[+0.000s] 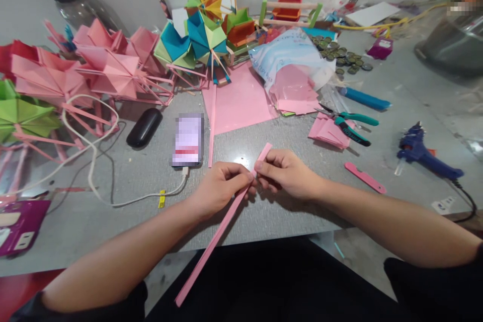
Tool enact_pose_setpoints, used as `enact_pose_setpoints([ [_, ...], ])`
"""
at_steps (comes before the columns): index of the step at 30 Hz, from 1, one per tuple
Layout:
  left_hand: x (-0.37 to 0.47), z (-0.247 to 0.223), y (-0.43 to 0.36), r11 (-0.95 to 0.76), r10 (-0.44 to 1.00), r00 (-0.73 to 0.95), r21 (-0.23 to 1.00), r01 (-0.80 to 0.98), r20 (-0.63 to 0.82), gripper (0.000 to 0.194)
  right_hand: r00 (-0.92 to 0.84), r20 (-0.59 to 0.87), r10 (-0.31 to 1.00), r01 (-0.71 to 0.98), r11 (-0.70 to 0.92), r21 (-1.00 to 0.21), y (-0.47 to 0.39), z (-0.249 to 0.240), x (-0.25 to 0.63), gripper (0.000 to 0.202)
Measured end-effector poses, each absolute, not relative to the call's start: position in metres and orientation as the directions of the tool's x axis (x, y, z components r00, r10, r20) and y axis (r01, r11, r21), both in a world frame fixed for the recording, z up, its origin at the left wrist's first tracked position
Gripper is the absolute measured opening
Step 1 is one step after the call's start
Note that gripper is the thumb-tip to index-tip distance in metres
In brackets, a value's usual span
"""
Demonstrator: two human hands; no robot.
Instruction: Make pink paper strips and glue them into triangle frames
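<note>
A long, narrow pink paper strip (222, 226) runs diagonally between my hands, its lower end hanging past the table's front edge. My left hand (226, 186) pinches it near the upper part, thumb on top. Close beside, my right hand (285, 171) grips the strip just below its upper tip, with thumb and fingers pressed together. A second pink strip (212, 131) lies on the table beyond my left hand, partly over a large pink paper sheet (241, 98). To its left rests a phone (187, 140) with a white cable plugged in.
Folded-paper wheels (109, 73) crowd the left back. A black case (144, 128) lies before them. On the right are pliers (352, 126), a pink folding knife (365, 177), a blue glue gun (426, 153) and pink paper pieces (330, 131). Coins (345, 58) lie behind.
</note>
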State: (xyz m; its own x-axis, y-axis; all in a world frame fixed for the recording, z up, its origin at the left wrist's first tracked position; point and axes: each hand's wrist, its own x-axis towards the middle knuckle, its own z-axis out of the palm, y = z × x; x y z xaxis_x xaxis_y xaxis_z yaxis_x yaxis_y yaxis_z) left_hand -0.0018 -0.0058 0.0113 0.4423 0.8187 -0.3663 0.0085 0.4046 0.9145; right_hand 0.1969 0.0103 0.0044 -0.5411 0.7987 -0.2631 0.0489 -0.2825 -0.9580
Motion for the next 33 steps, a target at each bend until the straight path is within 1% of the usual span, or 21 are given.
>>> enact_pose_setpoints([
  [2, -0.002, 0.01, -0.005, 0.4, 0.833, 0.421, 0.916, -0.013, -0.358, 0.027, -0.549, -0.253, 0.797, 0.051, -0.27, -0.961, 0.012, 0.007, 0.199, 0.045],
  [4, -0.003, 0.009, -0.003, 0.395, 0.861, 0.368, 0.917, -0.051, -0.351, 0.027, -0.521, -0.221, 0.825, 0.054, -0.227, -0.972, 0.016, 0.01, 0.203, 0.04],
  [8, -0.006, 0.007, 0.002, 0.357, 0.913, 0.263, 0.922, -0.147, -0.311, 0.026, -0.377, -0.079, 0.923, 0.071, -0.056, -0.996, 0.035, 0.007, 0.215, 0.031],
  [10, -0.007, 0.007, 0.003, 0.347, 0.921, 0.248, 0.921, -0.176, -0.299, 0.027, -0.312, -0.013, 0.95, 0.107, 0.022, -0.994, 0.043, 0.001, 0.22, 0.027],
  [12, -0.007, 0.007, 0.003, 0.359, 0.919, 0.244, 0.911, -0.201, -0.308, 0.027, -0.273, 0.04, 0.961, 0.206, 0.099, -0.973, 0.049, -0.003, 0.225, 0.023],
  [14, -0.006, 0.006, 0.003, 0.364, 0.923, 0.217, 0.902, -0.232, -0.317, 0.026, -0.252, 0.105, 0.962, 0.378, 0.198, -0.904, 0.052, -0.004, 0.228, 0.022],
  [15, -0.006, 0.006, 0.003, 0.357, 0.93, 0.189, 0.9, -0.25, -0.317, 0.026, -0.259, 0.145, 0.955, 0.473, 0.256, -0.843, 0.052, -0.004, 0.229, 0.023],
  [17, -0.006, 0.005, 0.005, 0.335, 0.942, 0.122, 0.899, -0.282, -0.313, 0.026, -0.307, 0.188, 0.933, 0.649, 0.35, -0.675, 0.05, -0.001, 0.23, 0.031],
  [18, -0.006, 0.005, 0.007, 0.327, 0.945, 0.093, 0.898, -0.294, -0.313, 0.025, -0.333, 0.171, 0.927, 0.725, 0.367, -0.583, 0.047, 0.0, 0.229, 0.038],
  [19, -0.006, 0.004, 0.009, 0.322, 0.946, 0.069, 0.896, -0.305, -0.316, 0.025, -0.349, 0.122, 0.929, 0.791, 0.362, -0.494, 0.044, 0.0, 0.228, 0.048],
  [21, -0.008, 0.003, 0.013, 0.314, 0.947, 0.036, 0.892, -0.325, -0.32, 0.024, -0.34, -0.033, 0.94, 0.889, 0.309, -0.338, 0.032, -0.001, 0.222, 0.073],
  [22, -0.008, 0.003, 0.015, 0.305, 0.949, 0.025, 0.89, -0.339, -0.316, 0.025, -0.339, -0.113, 0.934, 0.912, 0.296, -0.285, 0.025, -0.003, 0.218, 0.087],
  [23, -0.009, 0.002, 0.017, 0.294, 0.951, 0.016, 0.888, -0.352, -0.309, 0.025, -0.366, -0.176, 0.914, 0.913, 0.315, -0.259, 0.017, -0.006, 0.214, 0.098],
  [24, -0.01, 0.001, 0.018, 0.282, 0.954, 0.008, 0.887, -0.365, -0.3, 0.025, -0.429, -0.216, 0.877, 0.891, 0.372, -0.26, 0.009, -0.01, 0.209, 0.106],
  [25, -0.011, 0.0, 0.019, 0.272, 0.957, 0.005, 0.886, -0.374, -0.292, 0.026, -0.523, -0.231, 0.82, 0.843, 0.458, -0.283, 0.001, -0.014, 0.204, 0.11],
  [27, -0.011, -0.002, 0.02, 0.263, 0.96, 0.011, 0.887, -0.38, -0.28, 0.027, -0.708, -0.203, 0.677, 0.7, 0.633, -0.33, -0.012, -0.02, 0.197, 0.11],
  [29, -0.011, -0.003, 0.02, 0.263, 0.961, 0.022, 0.888, -0.378, -0.275, 0.027, -0.799, -0.17, 0.577, 0.599, 0.735, -0.317, -0.023, -0.023, 0.195, 0.111],
  [30, -0.01, -0.004, 0.02, 0.264, 0.961, 0.025, 0.888, -0.377, -0.275, 0.027, -0.805, -0.167, 0.569, 0.592, 0.754, -0.285, -0.029, -0.022, 0.198, 0.114],
  [31, -0.01, -0.005, 0.019, 0.265, 0.961, 0.027, 0.888, -0.375, -0.276, 0.027, -0.788, -0.174, 0.591, 0.616, 0.751, -0.239, -0.036, -0.019, 0.203, 0.116],
  [32, -0.009, -0.005, 0.018, 0.266, 0.961, 0.029, 0.888, -0.374, -0.276, 0.028, -0.743, -0.191, 0.641, 0.669, 0.722, -0.178, -0.043, -0.014, 0.21, 0.117],
  [33, -0.008, -0.006, 0.018, 0.267, 0.961, 0.032, 0.889, -0.372, -0.275, 0.028, -0.67, -0.22, 0.709, 0.738, 0.666, -0.106, -0.052, -0.006, 0.219, 0.112],
])
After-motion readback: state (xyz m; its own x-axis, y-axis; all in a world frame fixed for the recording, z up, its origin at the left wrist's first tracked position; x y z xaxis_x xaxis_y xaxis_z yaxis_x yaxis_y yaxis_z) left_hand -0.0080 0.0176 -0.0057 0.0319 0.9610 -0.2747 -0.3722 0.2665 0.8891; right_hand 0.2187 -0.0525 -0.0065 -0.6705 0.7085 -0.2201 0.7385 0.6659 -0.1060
